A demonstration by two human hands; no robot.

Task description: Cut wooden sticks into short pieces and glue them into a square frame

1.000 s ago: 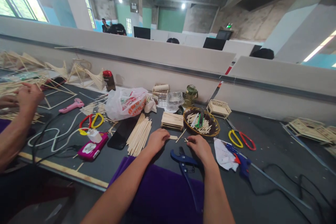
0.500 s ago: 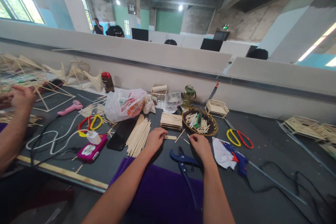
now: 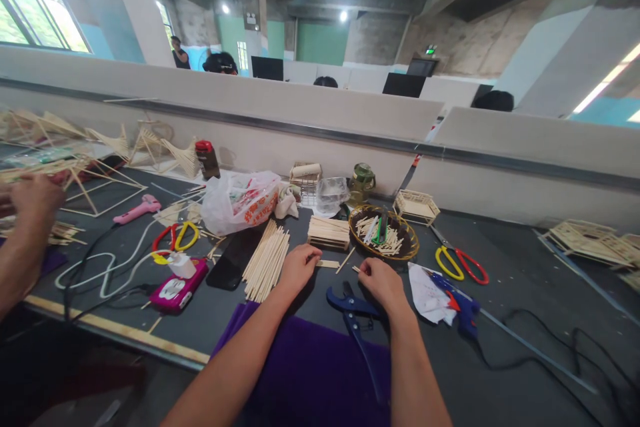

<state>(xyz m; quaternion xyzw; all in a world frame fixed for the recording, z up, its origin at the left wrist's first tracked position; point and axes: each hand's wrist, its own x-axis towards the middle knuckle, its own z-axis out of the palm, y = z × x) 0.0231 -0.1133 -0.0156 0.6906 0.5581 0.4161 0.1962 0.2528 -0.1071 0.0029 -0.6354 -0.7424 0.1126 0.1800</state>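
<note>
My left hand point(image 3: 299, 267) rests curled on the dark table, its fingertips against a small flat piece of joined sticks point(image 3: 327, 264). My right hand point(image 3: 381, 282) lies curled a short way to the right, pinching a short thin stick point(image 3: 355, 269). A loose stick point(image 3: 345, 259) lies slanted between the hands. Blue-handled cutters point(image 3: 356, 317) lie on the table just below both hands. A bundle of long sticks point(image 3: 267, 259) lies left of my left hand. A stacked block of sticks point(image 3: 328, 233) sits just beyond it.
A round wicker tray point(image 3: 384, 230) of short sticks stands beyond my right hand. Yellow-and-red scissors point(image 3: 460, 265), crumpled paper point(image 3: 427, 293) and a blue glue gun point(image 3: 463, 310) lie right. A plastic bag point(image 3: 243, 197), black phone point(image 3: 231, 259), pink case point(image 3: 177, 285) and cables lie left. A co-worker's hand point(image 3: 31, 197) works at far left.
My hands have hardly moved; the right one shifted slightly left toward the small stick piece. The view drifted a little. The co-worker's hand at far left moved further left.
</note>
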